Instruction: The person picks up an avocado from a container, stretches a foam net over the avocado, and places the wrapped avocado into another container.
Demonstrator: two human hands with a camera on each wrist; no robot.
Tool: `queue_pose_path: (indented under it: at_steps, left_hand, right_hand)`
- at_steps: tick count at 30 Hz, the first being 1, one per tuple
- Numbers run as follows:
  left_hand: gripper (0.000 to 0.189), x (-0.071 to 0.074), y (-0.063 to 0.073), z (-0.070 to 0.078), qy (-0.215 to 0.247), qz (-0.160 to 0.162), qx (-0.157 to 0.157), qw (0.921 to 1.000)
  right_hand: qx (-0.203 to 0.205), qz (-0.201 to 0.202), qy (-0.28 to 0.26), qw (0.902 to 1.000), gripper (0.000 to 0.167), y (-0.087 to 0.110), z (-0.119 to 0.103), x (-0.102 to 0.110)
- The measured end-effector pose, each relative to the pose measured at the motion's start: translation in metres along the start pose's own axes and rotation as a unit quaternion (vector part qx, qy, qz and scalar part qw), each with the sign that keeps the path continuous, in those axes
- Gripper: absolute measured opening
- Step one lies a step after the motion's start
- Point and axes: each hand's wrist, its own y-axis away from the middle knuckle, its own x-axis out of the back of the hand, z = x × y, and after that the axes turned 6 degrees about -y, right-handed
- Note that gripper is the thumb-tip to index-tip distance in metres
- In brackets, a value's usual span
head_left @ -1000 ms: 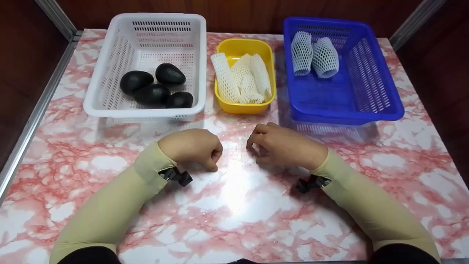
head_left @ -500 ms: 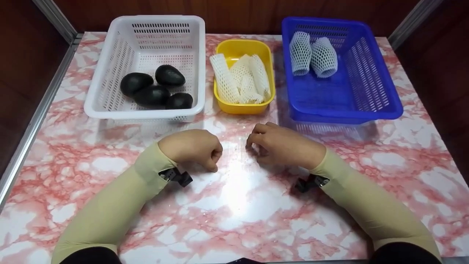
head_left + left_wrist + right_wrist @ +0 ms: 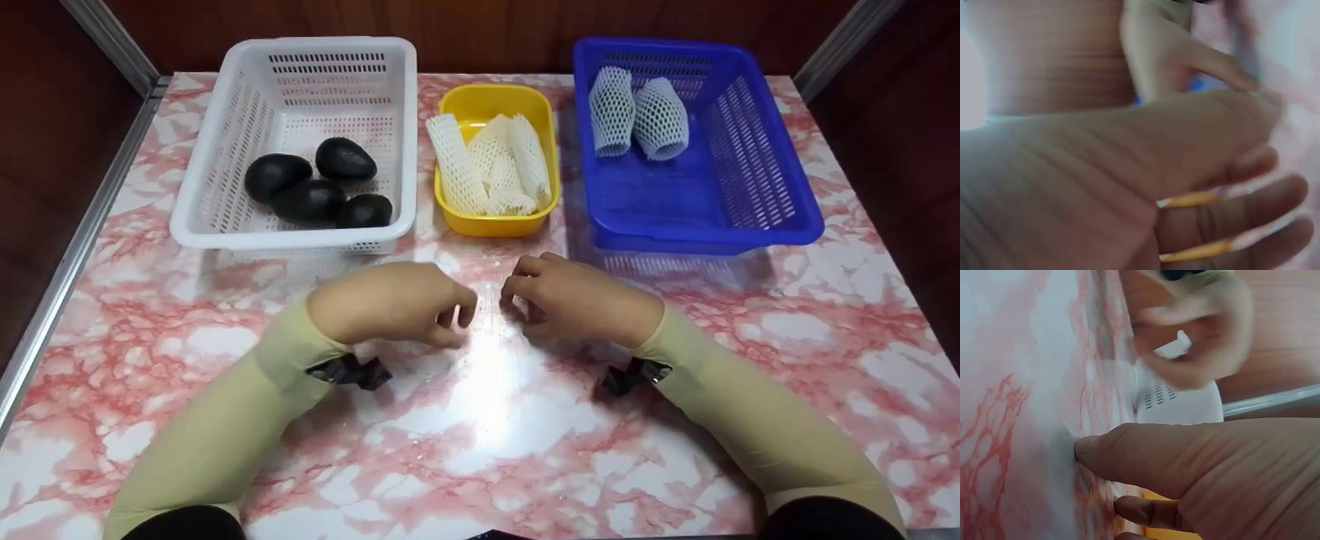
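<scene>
My left hand (image 3: 394, 304) is over the marbled table with fingers loosely bent and nothing in them; the left wrist view shows its fingers (image 3: 1258, 205) spread a little. Facing it, my right hand (image 3: 581, 300) rests on the table, fingers relaxed and holding nothing, its thumb (image 3: 1123, 450) against the surface. A small gap separates the two hands. Beyond the left hand, several dark avocados (image 3: 345, 159) lie in a white basket (image 3: 292, 240). A yellow bin (image 3: 495, 225) behind the hands holds several white foam net sleeves (image 3: 454, 165).
At the back right stands a blue basket (image 3: 705, 236) with two net-covered pieces (image 3: 611, 112) in its far left corner. A brown wooden panel (image 3: 495, 34) borders the table's back. Metal rails (image 3: 82, 240) run along the left side.
My left hand has shifted right towards the other hand, its fingers loosening from a tighter curl. The right hand has stayed put. The head view has tilted slightly.
</scene>
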Motion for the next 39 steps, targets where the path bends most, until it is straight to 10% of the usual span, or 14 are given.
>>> queue_pose_path:
  at_steps: [6, 16, 26, 39]
  left_hand:
    - [0.016, 0.056, 0.030, 0.000, 0.008, 0.085, -0.020, 0.9961]
    - [0.027, 0.125, 0.054, -0.087, 0.010, 0.135, 0.158, 0.9782]
    - [0.080, 0.121, 0.048, -0.182, 0.015, 0.016, 0.289, 0.9570]
    - [0.080, 0.100, 0.050, -0.209, -0.007, -0.099, 0.333, 0.9375]
  right_hand:
    - [0.012, 0.002, 0.001, 0.9999, 0.034, -0.002, 0.000, 0.001]
    - [0.001, -0.005, -0.003, 1.0000, 0.034, -0.001, 0.002, 0.003]
    - [0.008, 0.006, -0.005, 0.9999, 0.030, 0.000, 0.002, 0.000]
    - [0.018, 0.019, -0.001, 0.9997, 0.032, 0.000, 0.001, -0.002]
